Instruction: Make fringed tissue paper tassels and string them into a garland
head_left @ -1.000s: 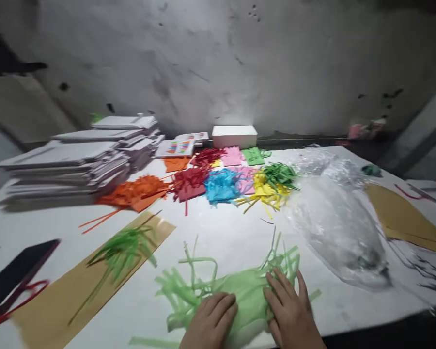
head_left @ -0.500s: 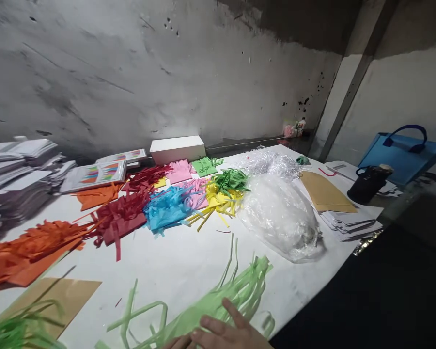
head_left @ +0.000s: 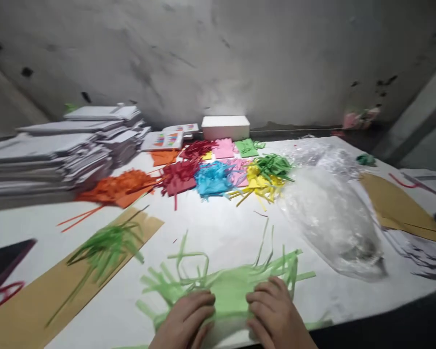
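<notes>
Fingers [head_left: 198, 306] of the left hand [head_left: 179, 322] and of the right hand [head_left: 278, 315] are bent over the near edge of a light green sheet [head_left: 232, 288], which is gripped between them and the thumbs. To the left, a brown strip [head_left: 25, 315] is laid slantwise, and on it dark green strands [head_left: 107, 247] are spread. Beyond, an orange heap [head_left: 121, 188], a red heap [head_left: 179, 179], a blue heap [head_left: 213, 179] and a yellow heap [head_left: 259, 182] are lined up, with a white box [head_left: 225, 128] placed behind. Much room is taken by a paper stack [head_left: 51, 167] at far left and by a clear plastic bag [head_left: 330, 223] at right. The green sheet is located at the near side of the white table [head_left: 218, 218]; its middle is left whole, while both ends are cut into narrow, untidy strips.
</notes>
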Demonstrator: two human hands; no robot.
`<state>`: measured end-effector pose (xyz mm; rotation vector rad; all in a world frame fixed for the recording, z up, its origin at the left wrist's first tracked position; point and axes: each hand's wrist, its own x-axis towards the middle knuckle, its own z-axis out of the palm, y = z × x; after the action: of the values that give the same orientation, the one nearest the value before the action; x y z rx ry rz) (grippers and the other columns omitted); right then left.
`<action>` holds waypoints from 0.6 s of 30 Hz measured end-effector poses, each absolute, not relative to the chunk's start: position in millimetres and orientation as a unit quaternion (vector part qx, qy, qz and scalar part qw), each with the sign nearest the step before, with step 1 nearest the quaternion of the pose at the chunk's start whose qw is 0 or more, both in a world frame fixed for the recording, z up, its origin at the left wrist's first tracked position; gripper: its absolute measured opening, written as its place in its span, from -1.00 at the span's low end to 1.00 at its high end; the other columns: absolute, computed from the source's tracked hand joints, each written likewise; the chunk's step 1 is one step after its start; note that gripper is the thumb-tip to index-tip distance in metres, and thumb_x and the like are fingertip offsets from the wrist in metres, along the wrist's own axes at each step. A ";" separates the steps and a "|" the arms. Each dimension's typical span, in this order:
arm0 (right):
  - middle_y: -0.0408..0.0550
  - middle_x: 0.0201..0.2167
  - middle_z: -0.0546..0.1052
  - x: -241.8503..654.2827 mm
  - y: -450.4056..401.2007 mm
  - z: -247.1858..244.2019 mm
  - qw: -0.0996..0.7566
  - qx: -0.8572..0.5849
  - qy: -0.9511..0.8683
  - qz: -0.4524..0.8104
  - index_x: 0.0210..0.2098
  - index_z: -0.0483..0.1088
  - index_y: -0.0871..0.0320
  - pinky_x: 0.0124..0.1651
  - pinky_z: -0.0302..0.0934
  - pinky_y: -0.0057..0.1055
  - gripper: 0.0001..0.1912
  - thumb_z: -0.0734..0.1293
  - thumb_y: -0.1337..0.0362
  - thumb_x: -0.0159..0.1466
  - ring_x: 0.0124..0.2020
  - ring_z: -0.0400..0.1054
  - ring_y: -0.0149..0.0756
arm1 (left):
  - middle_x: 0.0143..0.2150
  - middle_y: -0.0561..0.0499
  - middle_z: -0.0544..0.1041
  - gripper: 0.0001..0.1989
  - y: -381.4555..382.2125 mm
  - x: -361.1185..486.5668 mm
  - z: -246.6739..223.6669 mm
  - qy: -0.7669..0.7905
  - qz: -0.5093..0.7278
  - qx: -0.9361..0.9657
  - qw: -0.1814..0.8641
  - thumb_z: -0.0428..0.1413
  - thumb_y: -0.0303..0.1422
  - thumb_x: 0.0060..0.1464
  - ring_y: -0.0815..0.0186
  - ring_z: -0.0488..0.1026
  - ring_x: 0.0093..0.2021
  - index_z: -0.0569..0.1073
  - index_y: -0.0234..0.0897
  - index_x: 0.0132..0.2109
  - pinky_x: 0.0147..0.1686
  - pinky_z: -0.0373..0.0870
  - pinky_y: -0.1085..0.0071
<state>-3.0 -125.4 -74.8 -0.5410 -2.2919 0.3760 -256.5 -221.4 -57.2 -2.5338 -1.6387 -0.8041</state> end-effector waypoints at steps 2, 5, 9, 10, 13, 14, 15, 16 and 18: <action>-0.17 -0.26 0.57 -0.9 -125.1 -74.1 0.327 -0.237 -0.898 0.176 -0.26 0.37 0.08 0.07 0.02 -0.23 -0.92 0.27 0.36 0.38 -0.19 0.39 -0.26 | -0.10 -0.06 0.62 -0.85 -223.2 -248.6 -48.8 -0.588 -0.270 -0.761 -0.052 0.01 -0.42 0.30 0.25 0.56 -0.06 0.48 -0.17 -0.10 -0.06 0.53 0.42; -0.15 -0.38 0.49 -5.1 -120.6 -84.1 0.323 -0.302 -0.885 0.147 -0.33 0.34 0.09 -0.06 0.02 -0.24 -0.83 0.23 0.33 0.43 -0.30 0.35 -0.24 | -0.23 -0.06 0.57 -0.83 -218.8 -236.3 -49.4 -0.667 -0.287 -0.681 -0.092 -0.03 -0.45 0.30 0.24 0.54 -0.19 0.45 -0.22 -0.22 -0.19 0.53 0.37; -0.17 -0.48 0.41 -21.6 -112.4 -95.9 0.295 -0.365 -0.878 0.094 -0.37 0.29 0.09 -0.17 0.00 -0.27 -0.70 0.15 0.18 0.49 -0.42 0.30 -0.25 | -0.30 -0.07 0.50 -0.83 -204.9 -227.6 -56.6 -0.737 -0.258 -0.620 -0.068 -0.02 -0.49 0.25 0.17 0.48 -0.27 0.38 -0.26 -0.32 -0.29 0.47 0.27; -0.16 -0.48 0.42 -26.1 -110.4 -96.8 0.284 -0.380 -0.876 0.086 -0.36 0.29 0.09 -0.19 0.00 -0.27 -0.67 0.12 0.15 0.50 -0.43 0.30 -0.24 | -0.30 -0.07 0.49 -0.83 -201.6 -227.1 -57.3 -0.750 -0.244 -0.612 -0.060 -0.02 -0.50 0.24 0.15 0.47 -0.27 0.38 -0.26 -0.33 -0.29 0.46 0.25; -0.14 -0.50 0.43 -36.9 -104.9 -97.1 0.250 -0.420 -0.870 0.060 -0.37 0.29 0.07 -0.28 0.01 -0.28 -0.59 0.05 0.04 0.50 -0.48 0.26 -0.19 | -0.30 -0.06 0.46 -0.85 -195.4 -228.1 -56.8 -0.771 -0.206 -0.601 -0.050 0.01 -0.53 0.20 0.13 0.44 -0.27 0.37 -0.26 -0.34 -0.29 0.43 0.23; -0.13 -0.52 0.44 -39.2 -103.2 -96.9 0.241 -0.432 -0.868 0.054 -0.37 0.29 0.06 -0.32 0.02 -0.29 -0.58 0.04 0.00 0.49 -0.50 0.24 -0.18 | -0.30 -0.06 0.46 -0.85 -194.5 -228.7 -56.4 -0.774 -0.197 -0.600 -0.053 0.02 -0.54 0.18 0.13 0.43 -0.27 0.37 -0.26 -0.34 -0.29 0.42 0.23; -0.12 -0.52 0.44 -40.6 -101.5 -96.3 0.237 -0.438 -0.866 0.048 -0.34 0.31 0.06 -0.35 0.02 -0.29 -0.57 0.04 -0.02 0.49 -0.51 0.24 -0.18 | -0.30 -0.05 0.45 -0.86 -194.0 -229.4 -56.0 -0.776 -0.188 -0.599 -0.057 0.03 -0.55 0.17 0.13 0.42 -0.27 0.37 -0.26 -0.34 -0.28 0.41 0.24; -0.10 -0.50 0.46 -41.2 -99.8 -95.1 0.241 -0.441 -0.863 0.041 -0.30 0.33 0.07 -0.36 0.05 -0.29 -0.57 0.04 -0.03 0.48 -0.51 0.25 -0.17 | -0.29 -0.05 0.45 -0.86 -193.7 -229.8 -55.7 -0.778 -0.179 -0.599 -0.061 0.04 -0.56 0.16 0.13 0.42 -0.26 0.37 -0.26 -0.34 -0.28 0.40 0.24; -0.02 -0.39 0.53 -39.7 -96.8 -90.0 0.277 -0.434 -0.857 0.001 -0.15 0.38 0.13 -0.31 0.13 -0.24 -0.59 0.05 0.00 0.49 -0.42 0.35 -0.13 | -0.29 -0.05 0.45 -0.86 -193.2 -230.0 -55.7 -0.782 -0.163 -0.598 -0.065 0.05 -0.57 0.14 0.13 0.41 -0.26 0.38 -0.26 -0.33 -0.29 0.39 0.24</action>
<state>-39.7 -96.8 -90.0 -1.1657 -2.3011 0.0037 -230.0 -193.2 -55.7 -1.9615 -2.5628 -0.5336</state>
